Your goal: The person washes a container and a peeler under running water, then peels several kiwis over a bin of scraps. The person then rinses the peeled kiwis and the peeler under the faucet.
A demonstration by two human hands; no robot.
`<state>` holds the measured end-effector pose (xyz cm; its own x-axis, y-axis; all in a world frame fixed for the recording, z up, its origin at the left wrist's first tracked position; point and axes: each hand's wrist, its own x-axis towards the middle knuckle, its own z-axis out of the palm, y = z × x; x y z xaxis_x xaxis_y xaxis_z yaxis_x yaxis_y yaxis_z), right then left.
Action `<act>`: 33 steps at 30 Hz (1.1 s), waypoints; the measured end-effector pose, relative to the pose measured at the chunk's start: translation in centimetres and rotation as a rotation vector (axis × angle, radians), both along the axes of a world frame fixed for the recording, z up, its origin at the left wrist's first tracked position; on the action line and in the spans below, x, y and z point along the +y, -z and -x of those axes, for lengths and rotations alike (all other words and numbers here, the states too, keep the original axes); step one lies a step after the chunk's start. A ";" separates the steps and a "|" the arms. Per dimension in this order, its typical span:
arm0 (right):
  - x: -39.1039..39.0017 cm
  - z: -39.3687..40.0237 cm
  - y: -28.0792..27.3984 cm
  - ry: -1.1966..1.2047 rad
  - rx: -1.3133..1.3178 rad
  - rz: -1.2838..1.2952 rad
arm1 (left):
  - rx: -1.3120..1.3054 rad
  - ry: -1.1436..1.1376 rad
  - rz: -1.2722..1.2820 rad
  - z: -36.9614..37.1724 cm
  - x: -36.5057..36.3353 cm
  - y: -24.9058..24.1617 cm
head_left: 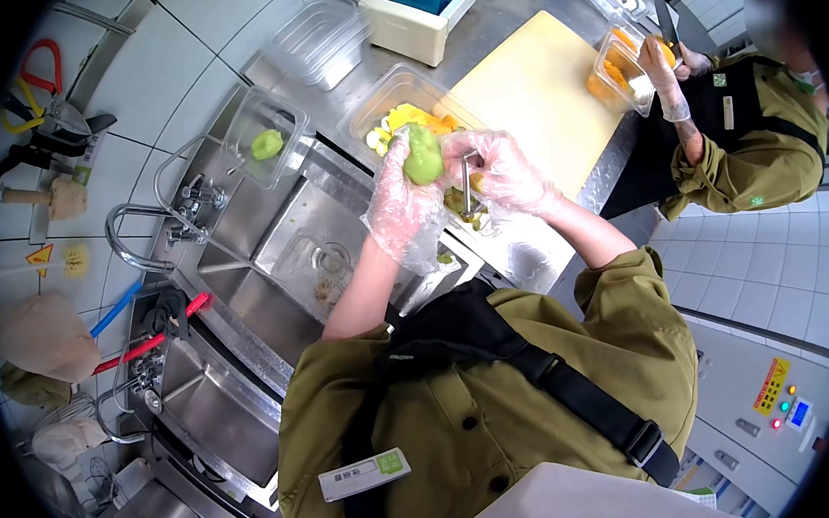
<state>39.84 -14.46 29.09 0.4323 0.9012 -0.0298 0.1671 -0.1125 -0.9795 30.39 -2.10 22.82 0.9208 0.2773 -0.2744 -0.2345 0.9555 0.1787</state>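
Note:
My left hand (407,198), in a clear plastic glove, holds a peeled green fruit (422,155). My right hand (499,172), gloved too, grips a metal peeler (468,186) beside the fruit. Just behind both hands is a clear container (396,82) with yellow and orange pieces in it. Beneath the peeler lie peel scraps (458,203), partly hidden by my hands. Another green fruit (267,144) rests in a clear container (297,124) at the left, by the sink.
A cutting board (541,88) lies right of my hands. At its far side a co-worker (746,148) holds a knife (666,22) and an orange fruit above a tub (622,72). Sinks (291,237) are at the left; stacked containers (319,44) stand behind.

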 end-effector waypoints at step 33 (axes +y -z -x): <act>1.8 -1.3 0.3 0.033 -0.371 0.014 | 0.350 -0.310 -1.035 -0.6 -1.7 -0.3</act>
<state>41.14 -12.67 28.79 0.4450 0.8871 0.1223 0.5068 -0.1369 -0.8511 31.01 -3.76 23.14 0.6906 0.7232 -0.0092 -0.2175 0.2198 0.9510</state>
